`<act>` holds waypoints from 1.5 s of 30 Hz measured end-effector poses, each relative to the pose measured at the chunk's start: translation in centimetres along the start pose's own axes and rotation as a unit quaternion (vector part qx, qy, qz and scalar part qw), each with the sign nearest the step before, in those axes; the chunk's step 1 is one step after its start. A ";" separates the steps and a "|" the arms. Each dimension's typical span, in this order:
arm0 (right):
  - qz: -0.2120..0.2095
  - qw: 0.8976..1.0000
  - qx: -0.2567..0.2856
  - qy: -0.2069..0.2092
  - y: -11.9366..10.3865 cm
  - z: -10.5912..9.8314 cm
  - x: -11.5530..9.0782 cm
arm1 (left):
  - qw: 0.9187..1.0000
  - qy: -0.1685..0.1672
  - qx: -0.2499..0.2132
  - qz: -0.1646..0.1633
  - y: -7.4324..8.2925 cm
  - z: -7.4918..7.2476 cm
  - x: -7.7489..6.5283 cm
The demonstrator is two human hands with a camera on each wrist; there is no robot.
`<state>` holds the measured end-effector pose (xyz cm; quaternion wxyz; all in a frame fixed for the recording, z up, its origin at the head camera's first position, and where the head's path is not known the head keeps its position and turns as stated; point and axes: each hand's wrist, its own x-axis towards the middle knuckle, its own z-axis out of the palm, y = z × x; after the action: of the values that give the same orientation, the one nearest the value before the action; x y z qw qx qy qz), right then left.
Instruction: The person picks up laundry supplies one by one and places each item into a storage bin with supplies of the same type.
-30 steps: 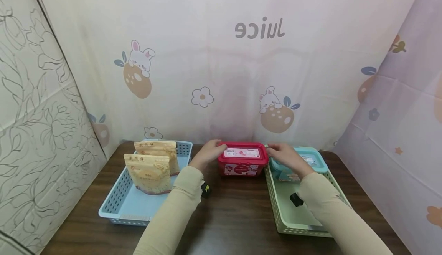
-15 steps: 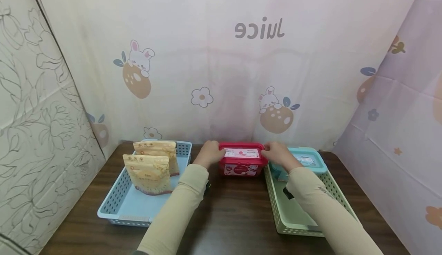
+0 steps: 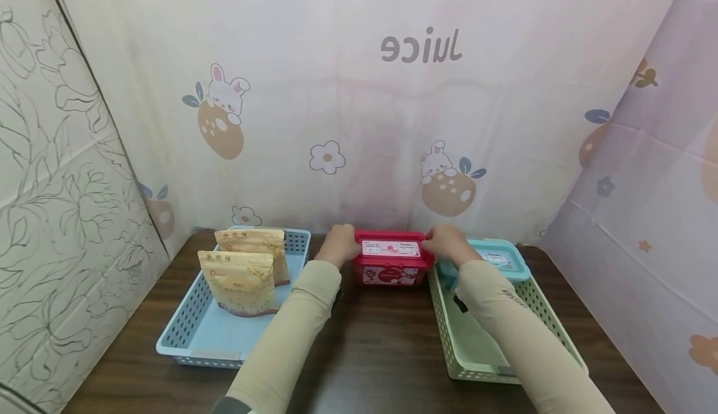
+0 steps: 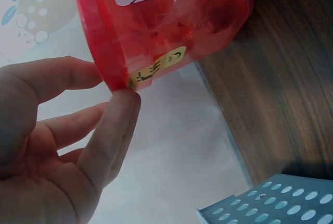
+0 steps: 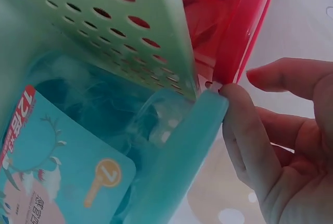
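A red lidded plastic tub (image 3: 389, 275) stands at the back middle of the table, between two baskets. At its left end my left hand (image 3: 339, 245) pinches the lid's rim; the left wrist view shows the thumb (image 4: 78, 74) on the edge and the index finger (image 4: 122, 109) beneath it. My right hand (image 3: 447, 244) holds the opposite end. In the right wrist view its index fingertip (image 5: 233, 92) sits under the red rim, thumb (image 5: 265, 75) above. A teal lidded tub (image 5: 67, 140) is right beside that hand, in the green basket (image 3: 445, 333).
On the left stands a light blue basket (image 3: 187, 320) with two upright yellow pouches, one in front (image 3: 238, 282) and one behind (image 3: 275, 239). The green basket's wall (image 5: 109, 31) is close against the red tub. A printed curtain (image 3: 370, 121) hangs behind the table.
Both hands have closed in on the red tub's ends, the right moving leftward from above the teal tub. Fingers now grip the lid's rim. The tub has hardly shifted.
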<state>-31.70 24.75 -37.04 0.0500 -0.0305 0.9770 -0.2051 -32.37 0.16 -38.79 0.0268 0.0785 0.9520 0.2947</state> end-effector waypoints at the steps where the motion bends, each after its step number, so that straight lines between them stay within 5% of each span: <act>1: -0.002 1.000 -0.007 0.000 0.0 0.1 0.1 | 1.000 -0.001 -0.001 -0.001 0.0 0.0 0.0; 35: -0.022 0.998 -0.052 0.018 -1.1 1.4 0.3 | 0.999 -0.014 -0.008 -0.027 -0.9 -1.0 -0.5; 45: 0.006 1.000 0.026 -0.005 -1.1 2.1 1.1 | 0.999 -0.004 -0.007 -0.036 -1.9 -1.3 -0.5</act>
<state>-32.46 22.78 -38.61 0.0565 -0.0241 0.9713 -0.2299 -32.24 -2.13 -38.79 0.0415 0.0452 0.9519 0.3001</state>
